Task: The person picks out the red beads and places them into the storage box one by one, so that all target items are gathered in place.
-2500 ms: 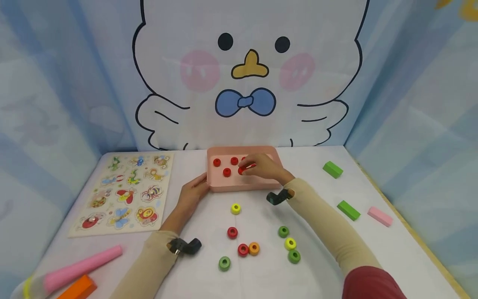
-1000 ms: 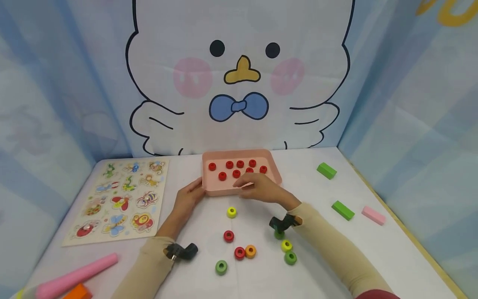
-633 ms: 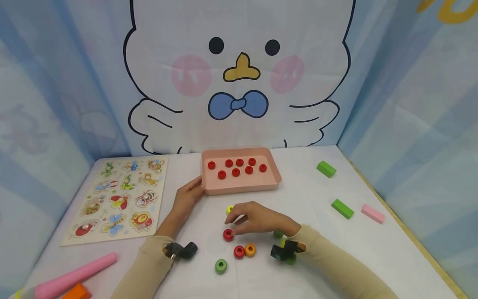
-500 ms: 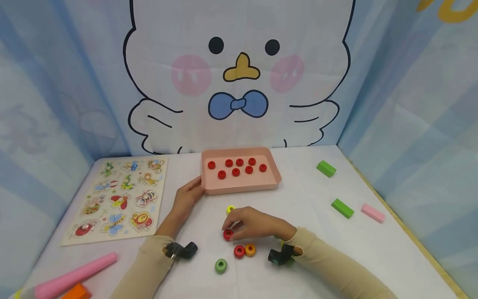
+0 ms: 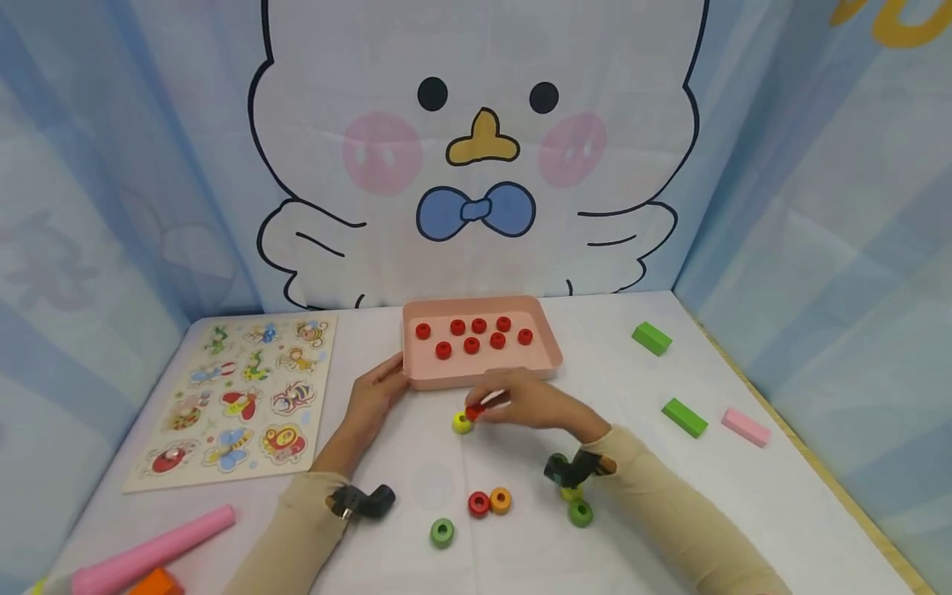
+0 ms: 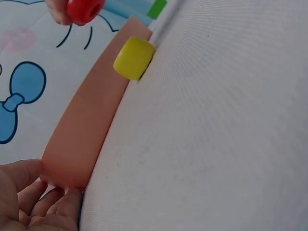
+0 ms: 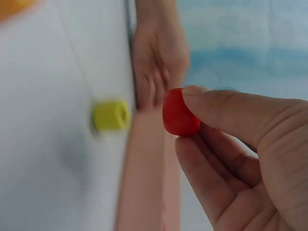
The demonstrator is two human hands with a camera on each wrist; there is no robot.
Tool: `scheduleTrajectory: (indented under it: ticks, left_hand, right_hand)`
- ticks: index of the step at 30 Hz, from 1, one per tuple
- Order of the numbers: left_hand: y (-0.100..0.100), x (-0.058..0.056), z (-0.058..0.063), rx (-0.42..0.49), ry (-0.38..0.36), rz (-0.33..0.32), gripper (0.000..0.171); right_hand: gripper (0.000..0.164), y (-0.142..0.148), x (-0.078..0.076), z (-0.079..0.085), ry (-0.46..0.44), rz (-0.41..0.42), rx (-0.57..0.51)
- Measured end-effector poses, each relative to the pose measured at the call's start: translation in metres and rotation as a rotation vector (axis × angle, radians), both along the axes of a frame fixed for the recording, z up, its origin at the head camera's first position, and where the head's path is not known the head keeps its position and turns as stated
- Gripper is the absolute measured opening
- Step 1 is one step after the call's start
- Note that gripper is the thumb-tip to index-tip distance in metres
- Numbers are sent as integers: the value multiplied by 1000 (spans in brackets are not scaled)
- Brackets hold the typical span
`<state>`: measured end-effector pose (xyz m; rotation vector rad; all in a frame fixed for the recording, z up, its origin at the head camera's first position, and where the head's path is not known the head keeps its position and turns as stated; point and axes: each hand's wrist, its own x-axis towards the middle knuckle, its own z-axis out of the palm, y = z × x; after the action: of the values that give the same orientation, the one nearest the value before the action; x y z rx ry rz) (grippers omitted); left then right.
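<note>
My right hand (image 5: 528, 402) pinches a red bead (image 7: 179, 113) between thumb and fingers, lifted above the table in front of the pink tray (image 5: 483, 380). A yellow bead (image 5: 462, 423) stands on the table just below it. Inside the tray lie several red beads (image 5: 472, 345), spread apart. My left hand (image 5: 375, 401) holds the tray's near left corner; in the left wrist view its thumb and fingers (image 6: 67, 207) meet the end of the tray wall (image 6: 86, 115).
A red bead (image 5: 479, 504) touches an orange bead (image 5: 501, 500); green beads (image 5: 442, 533) lie nearby, others under my right wrist. An insect puzzle board (image 5: 234, 397) is at left, a pink stick (image 5: 156, 549) and orange block (image 5: 157, 582) nearer. Green blocks (image 5: 652, 338) and a pink block (image 5: 746, 427) lie right.
My right hand left the tray, came down to a red bead on the table, pinched it and has lifted it back towards the tray. The left hand has stayed at the tray's corner.
</note>
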<state>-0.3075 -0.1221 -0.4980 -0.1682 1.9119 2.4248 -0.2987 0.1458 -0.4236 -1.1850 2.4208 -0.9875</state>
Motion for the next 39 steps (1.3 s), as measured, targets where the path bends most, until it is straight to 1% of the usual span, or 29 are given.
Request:
scheduleTrajectory:
  ticks: [3,5,7,10,13,16,23,27,32,36,39]
  left_hand:
    - [0,0,-1,-7,-2,9,53]
    - [0,1,-2,-4,-10,12,53]
    - [0,1,-3,-3,-18,12,53]
    - [0,2,-5,-4,-31,12,53]
    - [0,4,-6,-7,-43,12,53]
    - [1,5,-6,-12,-38,10,54]
    - [0,7,-7,-30,-31,11,53]
    - [-1,5,-8,-31,-36,14,52]
    - [-2,3,-5,-49,-35,14,53]
    - [-2,-1,-4,-56,-26,16,52]
    - [-1,-3,-2,-45,-16,12,52]
  right_hand:
    - [27,15,-23,8,56,-159,3]
    - [27,23,-37,9,73,-250,8]
    - [27,29,-50,6,70,-325,30]
    - [28,35,-65,-1,49,-391,68]
    - [28,39,-75,-9,24,-426,105]
    - [26,39,-82,-14,11,-444,131]
    - [25,37,-92,-22,-6,-447,167]
    - [23,37,-95,-25,-16,-460,180]
    - [23,37,-98,-26,2,-455,181]
    - [29,38,-98,-22,8,-468,163]
    - [34,39,-95,-18,-1,-488,133]
